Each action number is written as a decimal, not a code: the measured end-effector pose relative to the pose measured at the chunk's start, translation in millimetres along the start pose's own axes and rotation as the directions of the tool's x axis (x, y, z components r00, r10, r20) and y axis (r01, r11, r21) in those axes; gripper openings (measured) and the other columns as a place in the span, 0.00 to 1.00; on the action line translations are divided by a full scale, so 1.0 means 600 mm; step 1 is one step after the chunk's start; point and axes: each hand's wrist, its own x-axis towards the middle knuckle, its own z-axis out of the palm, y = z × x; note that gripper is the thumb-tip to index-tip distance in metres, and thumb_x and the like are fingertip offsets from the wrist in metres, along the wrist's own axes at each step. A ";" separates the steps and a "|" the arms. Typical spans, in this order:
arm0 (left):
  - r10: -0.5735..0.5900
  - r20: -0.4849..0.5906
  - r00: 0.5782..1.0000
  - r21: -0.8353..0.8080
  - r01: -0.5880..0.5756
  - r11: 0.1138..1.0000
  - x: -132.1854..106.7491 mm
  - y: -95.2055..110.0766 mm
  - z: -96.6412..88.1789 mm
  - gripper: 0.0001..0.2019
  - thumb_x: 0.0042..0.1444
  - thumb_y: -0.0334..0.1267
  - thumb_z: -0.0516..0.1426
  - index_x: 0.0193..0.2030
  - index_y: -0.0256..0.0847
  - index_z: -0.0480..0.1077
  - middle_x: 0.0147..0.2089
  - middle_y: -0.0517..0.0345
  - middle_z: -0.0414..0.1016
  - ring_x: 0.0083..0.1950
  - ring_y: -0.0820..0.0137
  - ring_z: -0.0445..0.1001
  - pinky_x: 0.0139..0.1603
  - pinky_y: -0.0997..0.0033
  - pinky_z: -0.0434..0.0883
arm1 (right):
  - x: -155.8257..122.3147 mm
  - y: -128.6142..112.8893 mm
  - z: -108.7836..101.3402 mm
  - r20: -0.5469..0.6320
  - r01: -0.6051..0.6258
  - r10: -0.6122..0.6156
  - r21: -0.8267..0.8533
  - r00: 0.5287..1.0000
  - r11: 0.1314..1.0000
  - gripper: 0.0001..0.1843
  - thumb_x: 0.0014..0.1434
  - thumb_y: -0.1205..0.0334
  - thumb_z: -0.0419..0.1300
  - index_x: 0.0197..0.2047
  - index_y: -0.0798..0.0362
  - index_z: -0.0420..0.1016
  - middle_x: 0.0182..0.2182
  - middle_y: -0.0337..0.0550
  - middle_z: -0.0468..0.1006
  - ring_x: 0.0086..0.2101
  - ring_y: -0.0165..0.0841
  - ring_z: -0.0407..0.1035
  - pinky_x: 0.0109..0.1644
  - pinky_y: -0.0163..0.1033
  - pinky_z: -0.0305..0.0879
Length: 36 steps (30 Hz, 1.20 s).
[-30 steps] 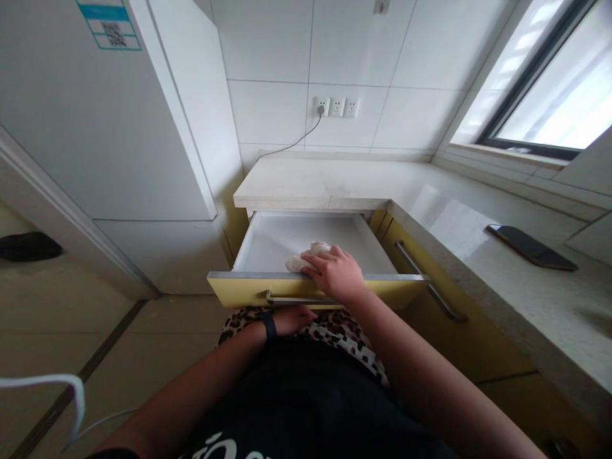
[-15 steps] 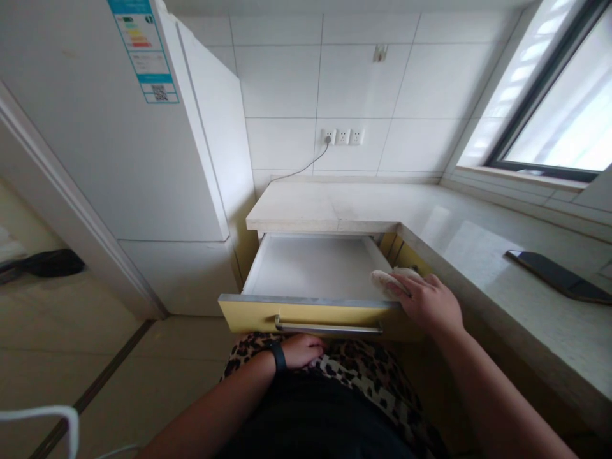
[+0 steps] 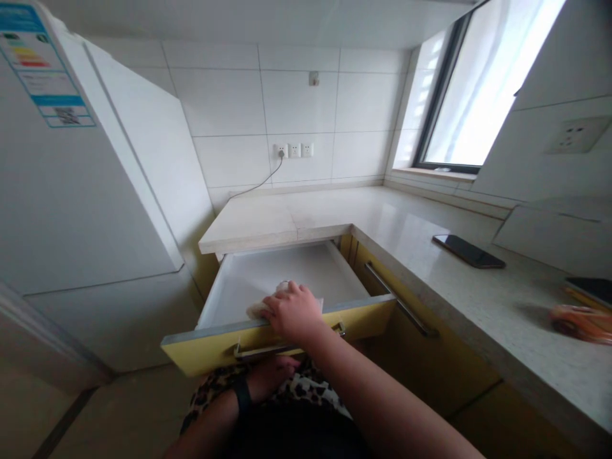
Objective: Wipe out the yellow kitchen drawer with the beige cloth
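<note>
An open yellow-fronted drawer (image 3: pixel 210 347) with a white inside stands pulled out below the countertop. My right hand (image 3: pixel 294 311) presses a pale cloth (image 3: pixel 258 310) onto the drawer's front rim near its middle, fingers curled over the cloth. My left hand (image 3: pixel 270 375) rests low against my leopard-print clothing, just under the drawer's metal handle (image 3: pixel 248 350); its fingers are mostly hidden by the drawer front. A dark band sits on my left wrist.
A white fridge (image 3: pixel 81 191) stands at the left. The L-shaped countertop (image 3: pixel 406 229) carries a dark phone (image 3: pixel 468 250) and, at the far right, an orange-pink object (image 3: pixel 581 320). Wall sockets (image 3: pixel 293 150) with a plugged cable sit behind; a window is at the right.
My right hand slid the cloth from the drawer's right front corner back to the middle of the front rim. The camera turned right and lifted, showing more counter.
</note>
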 end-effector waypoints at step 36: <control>-0.107 -0.054 0.993 -0.059 0.103 0.993 -0.008 0.014 0.010 0.18 0.64 0.45 0.51 0.53 0.46 0.79 0.54 0.58 0.80 0.57 0.59 0.75 0.62 0.61 0.66 | -0.088 0.134 -0.015 -0.131 -0.201 0.189 -0.084 0.973 0.976 0.16 0.72 0.48 0.53 0.54 0.39 0.78 0.44 0.42 0.81 0.46 0.47 0.65 0.47 0.49 0.56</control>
